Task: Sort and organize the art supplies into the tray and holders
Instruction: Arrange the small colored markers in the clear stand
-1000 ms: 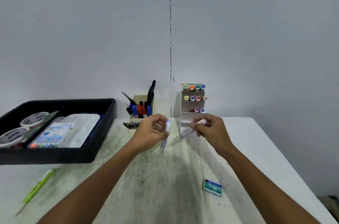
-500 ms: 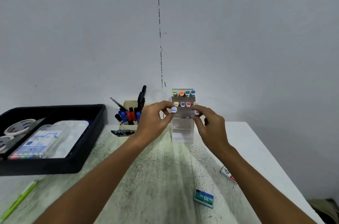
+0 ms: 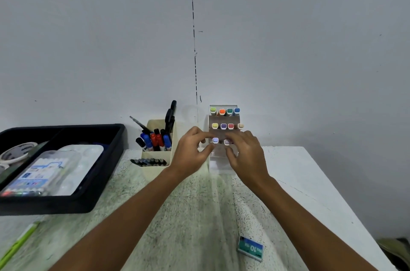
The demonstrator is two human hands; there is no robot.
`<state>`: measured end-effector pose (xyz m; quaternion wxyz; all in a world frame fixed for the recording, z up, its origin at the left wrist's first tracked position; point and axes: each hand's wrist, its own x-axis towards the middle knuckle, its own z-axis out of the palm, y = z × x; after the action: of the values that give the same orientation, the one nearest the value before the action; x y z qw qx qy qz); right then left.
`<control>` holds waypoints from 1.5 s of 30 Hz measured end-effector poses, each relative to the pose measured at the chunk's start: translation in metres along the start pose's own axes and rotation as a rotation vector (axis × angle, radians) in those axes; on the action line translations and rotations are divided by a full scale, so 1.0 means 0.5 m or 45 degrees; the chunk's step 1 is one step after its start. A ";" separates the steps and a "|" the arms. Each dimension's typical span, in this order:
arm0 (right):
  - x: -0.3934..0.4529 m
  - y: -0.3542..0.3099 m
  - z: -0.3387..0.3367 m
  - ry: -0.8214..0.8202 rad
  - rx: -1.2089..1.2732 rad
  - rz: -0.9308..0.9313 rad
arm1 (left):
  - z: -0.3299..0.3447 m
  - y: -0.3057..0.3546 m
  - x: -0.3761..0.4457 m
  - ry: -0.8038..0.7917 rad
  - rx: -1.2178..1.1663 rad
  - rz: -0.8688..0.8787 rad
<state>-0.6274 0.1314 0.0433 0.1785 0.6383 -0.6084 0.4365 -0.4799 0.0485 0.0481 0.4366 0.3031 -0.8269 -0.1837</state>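
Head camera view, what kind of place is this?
Probably an art or craft desk against a plain wall: a tiered marker rack, a cream pen holder, and a black tray of supplies.

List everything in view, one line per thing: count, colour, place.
Marker rack: one, clear, table's far edge; two full rows of four caps, two more caps in the third row.
Pen holder: one, cream, left of the rack; blue, red and black markers.
Tray: one, black, left; tape rolls, packaged supplies.
Staple box: one, green, near right.
Pen: one, green, near left.
Table: one, white, stained.
Left hand: at the lilac marker.
Right hand: at the pink marker.
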 end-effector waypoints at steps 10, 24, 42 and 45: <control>-0.010 -0.008 0.023 0.041 -0.140 0.080 | 0.003 -0.022 -0.013 -0.070 -0.002 -0.042; -0.130 -0.155 0.156 -0.673 0.403 0.104 | -0.144 -0.133 -0.259 -0.218 0.188 -0.245; -0.176 -0.487 0.365 -1.045 0.546 -0.202 | -0.513 -0.316 -0.538 -0.110 1.014 -1.177; -0.175 -0.478 0.359 -1.028 0.553 -0.164 | -0.498 -0.323 -0.537 -0.093 1.044 -1.133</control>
<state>-0.3329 0.0963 -0.0519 -0.1838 0.8163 -0.4828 0.2585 -0.1005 0.0953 -0.0704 0.1367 0.7568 -0.6386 -0.0253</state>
